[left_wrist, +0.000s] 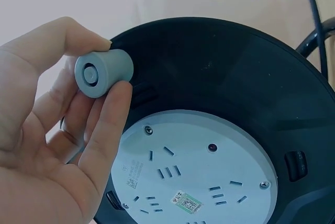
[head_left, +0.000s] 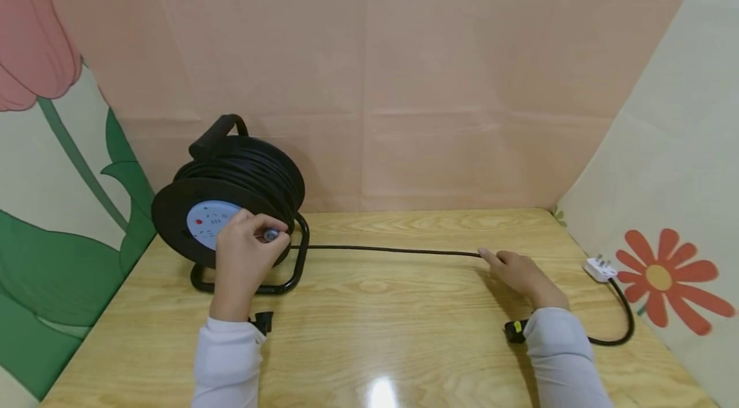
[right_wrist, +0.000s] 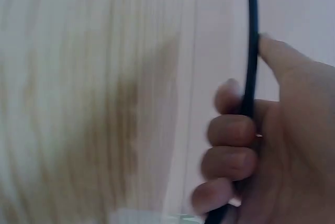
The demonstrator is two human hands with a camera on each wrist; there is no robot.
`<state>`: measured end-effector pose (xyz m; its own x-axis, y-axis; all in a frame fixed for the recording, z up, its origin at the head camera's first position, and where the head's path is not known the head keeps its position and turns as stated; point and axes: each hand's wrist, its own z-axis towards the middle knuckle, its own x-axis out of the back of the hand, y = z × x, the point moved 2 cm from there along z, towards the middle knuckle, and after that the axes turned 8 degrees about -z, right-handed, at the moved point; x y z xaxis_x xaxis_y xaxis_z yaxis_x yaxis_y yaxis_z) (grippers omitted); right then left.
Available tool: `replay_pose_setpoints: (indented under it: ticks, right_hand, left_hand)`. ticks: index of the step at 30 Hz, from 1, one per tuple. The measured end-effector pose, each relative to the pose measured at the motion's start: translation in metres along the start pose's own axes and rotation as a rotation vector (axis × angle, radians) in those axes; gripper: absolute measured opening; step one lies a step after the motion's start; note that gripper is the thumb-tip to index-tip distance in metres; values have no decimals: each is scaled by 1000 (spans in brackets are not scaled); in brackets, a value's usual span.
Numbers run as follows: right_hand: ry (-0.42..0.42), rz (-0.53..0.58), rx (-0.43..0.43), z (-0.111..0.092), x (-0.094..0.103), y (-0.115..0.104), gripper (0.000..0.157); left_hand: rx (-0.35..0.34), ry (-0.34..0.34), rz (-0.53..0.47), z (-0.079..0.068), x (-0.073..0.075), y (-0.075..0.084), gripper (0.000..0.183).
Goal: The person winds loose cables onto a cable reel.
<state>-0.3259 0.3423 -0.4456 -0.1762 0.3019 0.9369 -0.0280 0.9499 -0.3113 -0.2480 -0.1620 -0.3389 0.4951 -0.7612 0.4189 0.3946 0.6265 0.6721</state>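
A black cable reel [head_left: 190,209] wound with cable stands on its tube frame at the left of the table. On its face sits a pale round socket panel [left_wrist: 183,166] with slots and a red button. My left hand [head_left: 245,254] pinches the grey crank knob [left_wrist: 107,72] at the reel's edge between thumb and fingers. From the reel a black cable [head_left: 392,249] runs nearly straight to my right hand [head_left: 522,276]. The fingers of that hand curl round the cable, with the thumb lying along it, as the right wrist view shows.
The cable's white three-pin plug [head_left: 600,269] lies at the table's right edge, with a loop of cable beside it. A pink sheet [head_left: 433,74] hangs behind the wooden table [head_left: 375,318]. Flower-patterned panels [head_left: 658,276] stand at both sides.
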Motion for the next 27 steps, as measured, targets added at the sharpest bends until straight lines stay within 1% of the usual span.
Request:
replay_pose_setpoints:
  ticks: [4, 9, 11, 13, 17, 19, 20, 23, 25, 27]
  right_hand:
    - [139, 59, 22, 3, 6, -1, 75]
    - [323, 124, 109, 6, 13, -10, 53]
    - [375, 99, 120, 6, 13, -14, 49]
    - [425, 49, 91, 4, 13, -15, 52]
    - [494, -96, -58, -1, 11, -11, 65]
    - [538, -140, -83, -1, 10, -10, 66]
    - [557, -152, -77, 0, 10, -11, 65]
    - [624, -147, -9, 3, 12, -17, 61]
    - [647, -132, 44, 3, 12, -22, 55]
    - [661, -121, 70, 1, 13, -25, 52]
  left_hand:
    - [7, -6, 5, -1, 1, -2, 6]
    - [47, -18, -6, -1, 2, -4, 3]
    - [75, -25, -14, -1, 3, -4, 4]
    - [102, -38, -8, 0, 5, -4, 9]
    - [164, -107, 38, 1, 9, -7, 19]
    - [193, -156, 58, 1, 11, -9, 24]
    - [210, -184, 64, 1, 12, -9, 26]
    - [263, -257, 65, 0, 14, -12, 31]
    - [296, -299, 60, 0, 14, -14, 32]
    - [330, -335, 55, -1, 14, -17, 33]
